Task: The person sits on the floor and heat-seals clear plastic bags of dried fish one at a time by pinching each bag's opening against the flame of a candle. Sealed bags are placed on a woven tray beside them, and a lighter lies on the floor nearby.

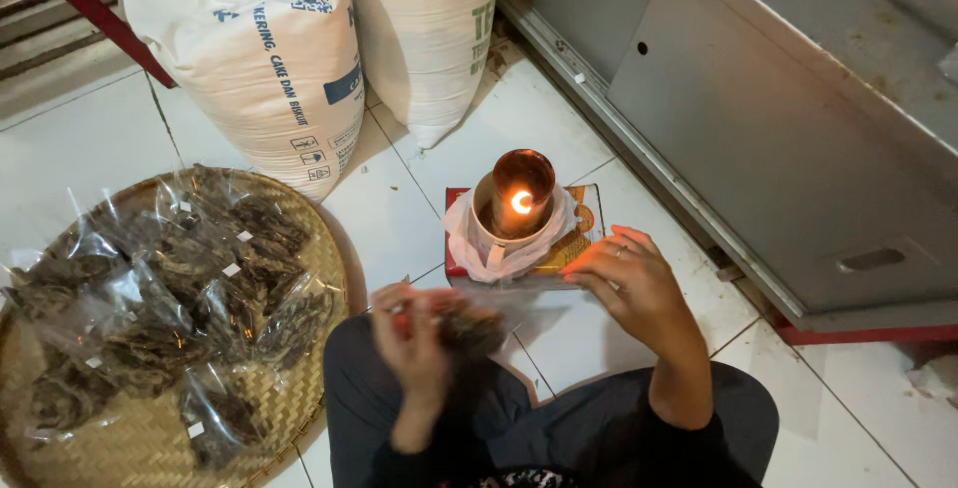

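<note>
From my remote seat I saw white tiled floor with two large sacks at the back, a grey metal cabinet on the right and a woven tray of bagged dark snacks on the left. The lit lamp stood on a flat box straight ahead of the knees. The left hand, blurred, gripped a clear bag of snacks, nearer the body. The right hand, fingers curled, pinched that bag's open end just below the flame. Bare tiles lay to the right.
</note>
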